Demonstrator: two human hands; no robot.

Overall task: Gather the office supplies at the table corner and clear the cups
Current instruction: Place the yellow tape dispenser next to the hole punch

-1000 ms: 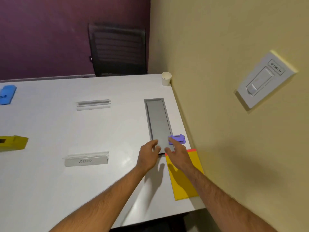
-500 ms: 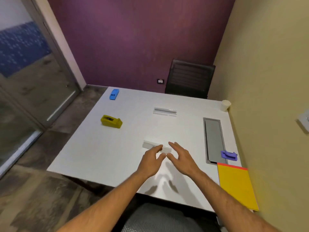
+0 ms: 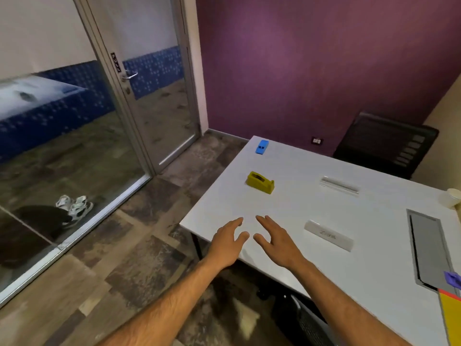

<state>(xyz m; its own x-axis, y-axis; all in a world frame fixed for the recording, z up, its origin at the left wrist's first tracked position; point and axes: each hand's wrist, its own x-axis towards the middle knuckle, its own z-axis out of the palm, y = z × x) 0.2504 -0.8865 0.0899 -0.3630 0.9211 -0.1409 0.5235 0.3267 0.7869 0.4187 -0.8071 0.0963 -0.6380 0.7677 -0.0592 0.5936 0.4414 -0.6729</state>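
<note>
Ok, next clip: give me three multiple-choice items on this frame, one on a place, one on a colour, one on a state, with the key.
1. Where is the blue stapler?
A. far left corner of the table
B. beside the paper cup
C. on the floor

2. The tape dispenser is:
A. purple
B. yellow
C. white

3. The left hand and right hand are:
A. gripping a cup
B. pinching paper
C. open, holding nothing

Key: A, it lies at that corner; B, its body is yellow; C, fingers are spread and empty.

Two empty hands, left hand (image 3: 228, 239) and right hand (image 3: 275, 242), hover over a white tabletop (image 3: 299, 211); a yellow tape dispenser (image 3: 260, 182) sits at 12 o'clock.
</note>
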